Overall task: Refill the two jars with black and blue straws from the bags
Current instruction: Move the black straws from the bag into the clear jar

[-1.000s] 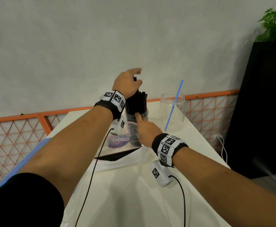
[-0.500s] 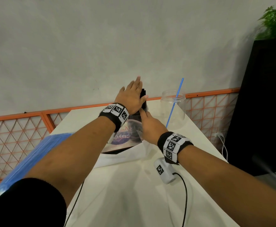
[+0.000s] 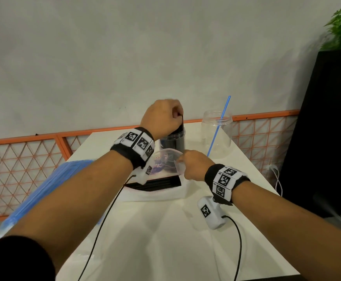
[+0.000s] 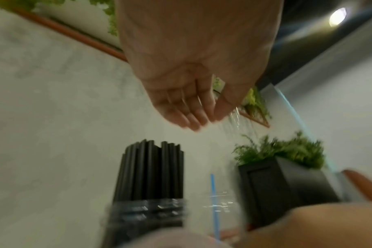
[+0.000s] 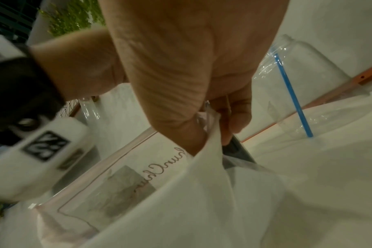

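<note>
Your left hand (image 3: 161, 116), flat on the black straws (image 4: 151, 169) a moment ago, now lifts above their jar (image 3: 173, 141), fingers loosely curled and empty. Your right hand (image 3: 194, 166) has dropped to pinch the bag (image 5: 204, 181) on the worktop (image 3: 165, 240). The second jar (image 3: 216, 136) holds one blue straw (image 3: 218, 126); blue comes next.

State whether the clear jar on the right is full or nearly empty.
Nearly empty: the clear jar holds one blue straw, leaning against its rim.

Black wristbands (image 3: 225, 180) with white tag blocks
</note>
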Tool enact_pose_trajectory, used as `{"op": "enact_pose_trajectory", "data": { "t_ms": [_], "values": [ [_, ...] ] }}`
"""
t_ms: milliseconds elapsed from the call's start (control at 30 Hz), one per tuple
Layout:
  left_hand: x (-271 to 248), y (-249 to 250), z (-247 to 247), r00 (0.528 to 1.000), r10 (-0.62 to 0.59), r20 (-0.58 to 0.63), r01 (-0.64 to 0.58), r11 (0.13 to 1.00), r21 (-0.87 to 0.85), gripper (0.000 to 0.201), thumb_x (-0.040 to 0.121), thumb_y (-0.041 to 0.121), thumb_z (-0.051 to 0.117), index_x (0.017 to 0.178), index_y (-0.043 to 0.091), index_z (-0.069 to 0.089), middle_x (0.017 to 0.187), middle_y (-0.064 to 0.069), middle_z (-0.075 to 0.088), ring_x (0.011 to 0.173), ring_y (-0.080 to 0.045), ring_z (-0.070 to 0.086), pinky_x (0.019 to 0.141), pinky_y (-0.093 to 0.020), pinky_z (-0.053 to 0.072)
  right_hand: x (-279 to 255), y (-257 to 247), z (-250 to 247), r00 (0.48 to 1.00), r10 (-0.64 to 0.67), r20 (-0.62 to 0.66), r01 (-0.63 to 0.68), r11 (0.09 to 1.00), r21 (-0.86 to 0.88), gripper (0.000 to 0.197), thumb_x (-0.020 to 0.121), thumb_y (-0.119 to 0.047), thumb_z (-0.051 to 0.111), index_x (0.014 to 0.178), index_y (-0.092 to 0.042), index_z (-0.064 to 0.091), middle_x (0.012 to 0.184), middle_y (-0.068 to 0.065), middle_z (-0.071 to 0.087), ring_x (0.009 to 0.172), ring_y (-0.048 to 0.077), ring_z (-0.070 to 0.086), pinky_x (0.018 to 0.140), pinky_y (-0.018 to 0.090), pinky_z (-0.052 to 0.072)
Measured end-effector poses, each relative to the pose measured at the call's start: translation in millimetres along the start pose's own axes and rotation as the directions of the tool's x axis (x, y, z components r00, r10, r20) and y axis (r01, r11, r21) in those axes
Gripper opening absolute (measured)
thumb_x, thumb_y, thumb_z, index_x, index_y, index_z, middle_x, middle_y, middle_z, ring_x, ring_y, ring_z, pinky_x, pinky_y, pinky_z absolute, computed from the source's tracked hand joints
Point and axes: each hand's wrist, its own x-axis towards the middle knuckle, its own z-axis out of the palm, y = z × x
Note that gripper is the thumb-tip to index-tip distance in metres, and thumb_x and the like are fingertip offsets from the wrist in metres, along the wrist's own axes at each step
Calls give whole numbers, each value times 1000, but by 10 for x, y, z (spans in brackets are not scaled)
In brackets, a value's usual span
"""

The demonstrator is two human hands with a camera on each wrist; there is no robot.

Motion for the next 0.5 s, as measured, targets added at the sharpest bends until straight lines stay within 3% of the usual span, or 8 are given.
{"op": "enact_pose_trajectory", "data": {
  "t_ms": [33,67,133,167,200,300,400,500],
  "values": [
    [-91,26,-29,989,-45,144,63,991,-120,14,80,12,63,86,18,74,72,11,69,69,-5,65,66,-28,55,-2,-15,14,1000,5,18,-5,1000,5,41,79,-9,62,120,-9,60,112,13,58,99,30,58,77,30,49],
    [-200,46,-31,935,-67,347,133,976,-171,14,79,7,64,80,15,74,64,11,69,61,-2,65,60,-25,54,-3,-30,30,999,18,27,-19,999,32,42,76,-6,64,118,-7,58,110,13,58,96,29,59,71,29,48],
    [-396,40,46,712,-89,696,195,978,-75,11,77,5,66,81,11,75,70,2,74,63,-9,68,61,-25,54,-7,-51,37,999,53,12,-54,992,114,42,73,-2,65,114,-4,56,108,13,58,91,28,60,65,28,46],
    [-480,10,135,641,-107,760,139,990,23,12,77,4,66,85,9,73,79,-3,75,70,-15,68,65,-27,53,-5,-60,38,998,62,1,-61,988,139,44,72,-2,66,115,-4,55,108,13,58,91,28,60,66,29,47],
    [-549,-35,241,626,-129,769,65,991,113,12,78,4,65,87,8,71,87,-7,74,78,-20,67,69,-29,51,-2,-68,35,998,61,-6,-59,988,145,49,71,-2,68,118,-5,53,110,12,56,93,28,60,69,31,50],
    [-710,-212,553,656,-195,730,-92,938,333,18,82,15,68,99,9,69,101,-8,69,97,-24,61,79,-29,45,3,-75,29,999,32,-6,-31,991,132,69,70,-3,69,134,-9,44,118,12,52,103,30,57,84,38,53],
    [-821,-393,846,646,-270,714,-14,931,364,46,80,30,75,121,14,63,115,-5,66,107,-26,60,96,-37,48,11,-71,34,1000,26,-8,-25,989,144,75,71,-6,71,139,-8,40,123,12,50,109,31,55,89,39,51],
    [-885,-434,1077,656,-307,689,-1,913,408,46,86,38,65,127,18,58,123,-7,64,114,-28,59,102,-40,45,8,-57,49,999,32,-7,-30,983,181,73,70,-14,76,136,-9,44,123,12,51,109,30,54,87,34,50]
  ]
}}
